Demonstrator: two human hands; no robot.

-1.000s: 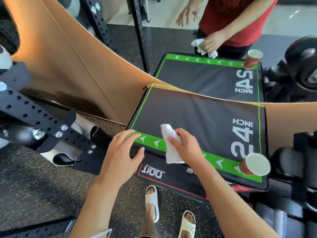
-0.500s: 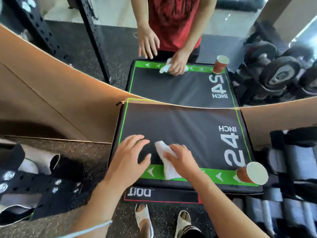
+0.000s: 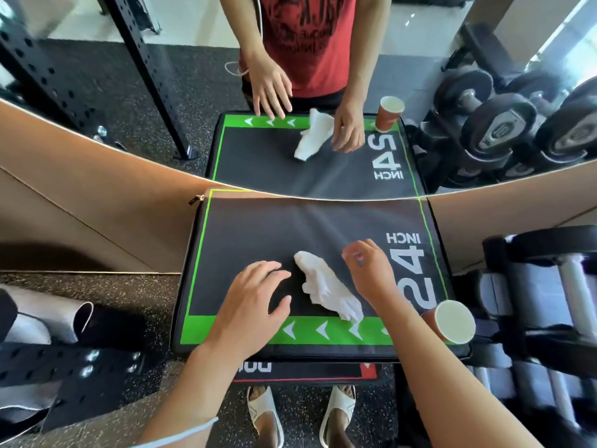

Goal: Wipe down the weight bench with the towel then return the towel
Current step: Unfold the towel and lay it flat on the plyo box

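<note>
Left hand (image 3: 255, 305): fingers spread and relaxed, palm down over the black top of the counter (image 3: 258, 234), just left of the towel (image 3: 326, 286); whether the fingertips touch the surface cannot be told. It holds nothing.

Right hand (image 3: 371, 270): just right of the towel, fingers loosely curled, thumb and forefinger close together. It grips nothing, and a gap shows between it and the cloth.

Towel: white, crumpled, lying loose on the black surface between the two hands, running diagonally from mid-pad toward the green arrow band at the near edge. Its near end reaches that band.

Cup (image 3: 450, 321): paper, brown outside, white inside, at the near right corner of the counter, close beside the right forearm, mouth tilted toward the camera.

Counter top carries "24 INCH" in white along its right side, with a thin green line round the border.

Mirror (image 3: 452, 59) stands directly behind the counter and reflects the pad, towel, cup, both hands and a red shirt. Dumbbells (image 3: 497, 130) show in the mirror at right. Two white sandals (image 3: 265, 412) stand on the speckled floor below the near edge.
</note>
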